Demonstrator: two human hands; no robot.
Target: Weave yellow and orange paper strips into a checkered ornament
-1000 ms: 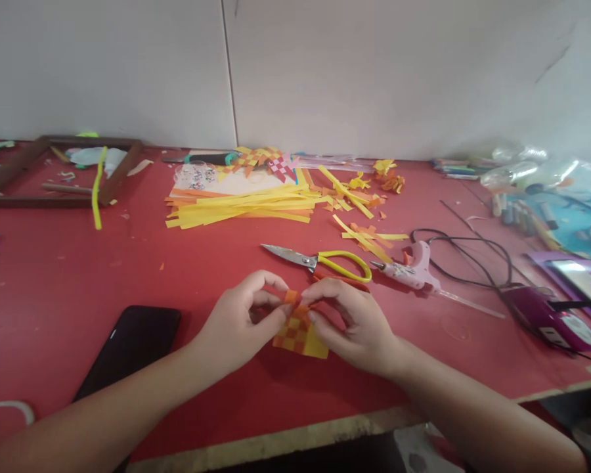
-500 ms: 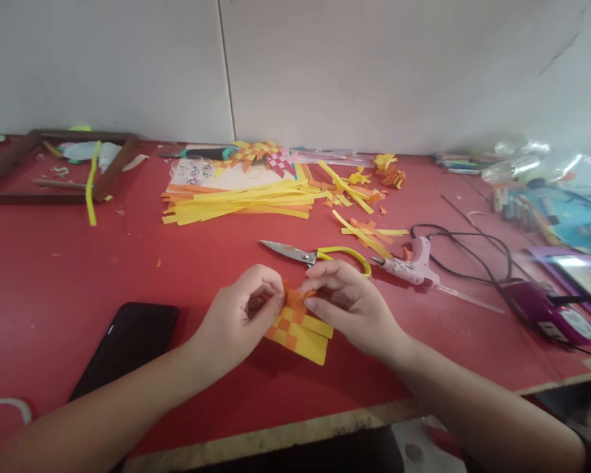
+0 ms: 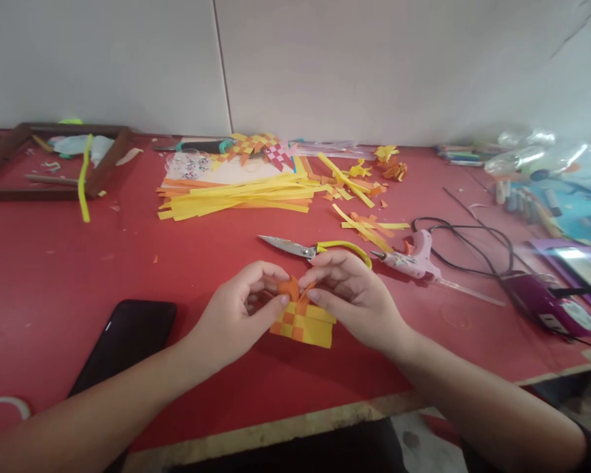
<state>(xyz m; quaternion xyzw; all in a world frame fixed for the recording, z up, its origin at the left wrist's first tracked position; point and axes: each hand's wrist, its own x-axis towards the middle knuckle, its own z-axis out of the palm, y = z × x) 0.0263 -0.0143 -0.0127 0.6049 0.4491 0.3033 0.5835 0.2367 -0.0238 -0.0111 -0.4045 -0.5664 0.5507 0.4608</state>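
Observation:
Between my hands is a small woven paper piece [image 3: 305, 323], a yellow and orange checker with loose strip ends on its upper and right sides. My left hand [image 3: 249, 302] pinches its upper left edge, thumb in front and fingers curled behind. The thumb and forefinger of my right hand [image 3: 357, 295] are closed on an orange strip [image 3: 303, 299] at the top, which stands up bent. Just beyond my right fingers lie scissors [image 3: 295, 247] with yellow handles, partly covered by that hand.
Yellow and orange paper strips [image 3: 241, 197] are piled at the back. A pink glue gun [image 3: 411, 261] and its cable lie to the right, near a purple box [image 3: 546, 305]. A black phone [image 3: 125, 341] is at left, a wooden frame [image 3: 54, 195] behind it.
The woven piece has tilted, so its lower part looks shorter, and the orange strips at its top stand more upright. Both hands keep their pinch. The view has shifted slightly.

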